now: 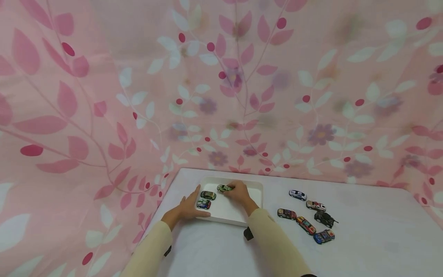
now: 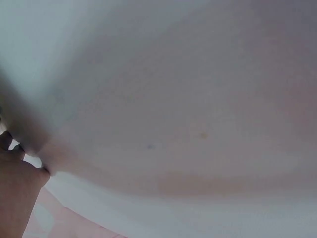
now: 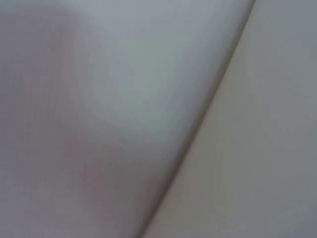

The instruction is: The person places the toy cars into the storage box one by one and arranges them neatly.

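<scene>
— Cream-coloured fabric sleeves (image 1: 277,242) come first, nearest the camera; what does your right hand (image 1: 239,192) hold?

— You pinch the right end of a small lime-green patterned toy car (image 1: 223,188), thumb and fingers parted only about as far as its body.

— Which way does it lie from that pinch?

— Out to your left, long axis running roughly side to side, within a shallow white rectangular tray (image 1: 225,220), toward the far wall. Whether its wheels touch down, I cannot tell.

— What sits around it?

— Nearer you and leftward, a yellow-green and black toy car (image 1: 208,195), then a blue, green and white toy car (image 1: 203,204). Your left hand (image 1: 188,207) is closer to those two, thumb and fingers spread about the tray's near-left corner, gripping no car.

— Farther out?

— Six more toy vehicles (image 1: 306,225), right of the tray on the white-covered table (image 1: 373,223), your right hand being nearer.
</scene>
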Demonstrator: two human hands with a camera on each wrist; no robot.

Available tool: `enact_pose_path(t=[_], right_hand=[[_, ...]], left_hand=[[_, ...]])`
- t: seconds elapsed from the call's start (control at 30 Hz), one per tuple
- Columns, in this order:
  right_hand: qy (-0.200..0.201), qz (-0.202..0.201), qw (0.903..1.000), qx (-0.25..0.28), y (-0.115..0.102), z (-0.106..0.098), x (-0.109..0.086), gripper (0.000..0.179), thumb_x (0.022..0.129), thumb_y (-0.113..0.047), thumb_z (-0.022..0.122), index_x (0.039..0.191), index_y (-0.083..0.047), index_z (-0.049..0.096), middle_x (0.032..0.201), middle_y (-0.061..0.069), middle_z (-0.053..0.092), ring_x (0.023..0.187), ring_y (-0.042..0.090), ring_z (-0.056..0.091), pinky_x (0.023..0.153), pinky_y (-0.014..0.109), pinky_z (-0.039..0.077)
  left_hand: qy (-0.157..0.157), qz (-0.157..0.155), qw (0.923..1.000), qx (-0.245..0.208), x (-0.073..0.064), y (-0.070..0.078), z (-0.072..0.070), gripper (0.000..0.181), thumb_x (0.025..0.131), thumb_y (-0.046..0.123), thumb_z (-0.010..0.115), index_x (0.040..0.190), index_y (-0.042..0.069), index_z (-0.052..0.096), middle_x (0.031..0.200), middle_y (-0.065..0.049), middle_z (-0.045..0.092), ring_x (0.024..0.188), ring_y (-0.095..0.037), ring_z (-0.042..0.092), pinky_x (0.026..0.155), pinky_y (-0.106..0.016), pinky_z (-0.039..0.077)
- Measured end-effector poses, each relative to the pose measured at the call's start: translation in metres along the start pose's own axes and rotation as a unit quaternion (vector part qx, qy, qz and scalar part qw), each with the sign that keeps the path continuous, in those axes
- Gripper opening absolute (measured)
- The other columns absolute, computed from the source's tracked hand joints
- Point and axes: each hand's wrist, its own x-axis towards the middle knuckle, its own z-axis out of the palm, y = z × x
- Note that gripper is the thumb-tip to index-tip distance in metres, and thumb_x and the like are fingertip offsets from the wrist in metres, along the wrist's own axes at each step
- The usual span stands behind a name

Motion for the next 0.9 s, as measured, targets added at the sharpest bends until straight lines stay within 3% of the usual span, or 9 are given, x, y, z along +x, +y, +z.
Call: enact_pose_path(t=[0.23,0.43,0.7,0.9], right_hand=[[0.001,0.020,0.9997,0.017,0.003,0.009,-0.004,0.029,0.082,-0.008,0.076,0.110,0.000,0.073,0.111,0.014,0.071,0.108,0.029,0.063,0.095,0.045,0.052],[-0.008,0.065,0.9957,0.065,-0.004,0.011,0.001,0.029,0.083,-0.010,0.075,0.111,-0.004,0.071,0.106,0.011,0.069,0.097,0.022,0.062,0.087,0.038,0.052],[0.009,0.087,0.9961,0.006,-0.021,0.023,0.003,0.025,0.081,-0.024,0.080,0.105,-0.018,0.077,0.097,0.001,0.073,0.089,0.019,0.066,0.080,0.039,0.052],[0.014,0.080,0.9962,-0.030,-0.027,0.029,0.004,0.027,0.081,-0.028,0.080,0.107,-0.021,0.077,0.098,0.000,0.073,0.089,0.018,0.066,0.076,0.038,0.051]], left_hand=[[-0.006,-0.002,0.9999,0.010,0.000,-0.002,0.004,0.131,0.069,0.064,0.079,0.159,0.008,0.002,0.162,-0.019,0.025,0.150,-0.037,0.022,0.120,-0.064,0.006],[-0.009,-0.011,0.9999,0.008,0.004,-0.006,0.002,0.133,0.068,0.063,0.081,0.160,0.012,0.000,0.163,-0.017,0.024,0.151,-0.035,0.021,0.120,-0.064,0.003],[-0.016,-0.016,0.9997,0.014,0.003,-0.009,-0.002,0.133,0.069,0.065,0.079,0.160,0.013,-0.004,0.164,-0.016,0.020,0.152,-0.034,0.019,0.120,-0.063,0.003],[-0.008,-0.003,1.0000,0.001,0.004,-0.007,0.001,0.132,0.069,0.064,0.080,0.160,0.012,-0.001,0.164,-0.017,0.022,0.152,-0.036,0.020,0.120,-0.064,0.003]])
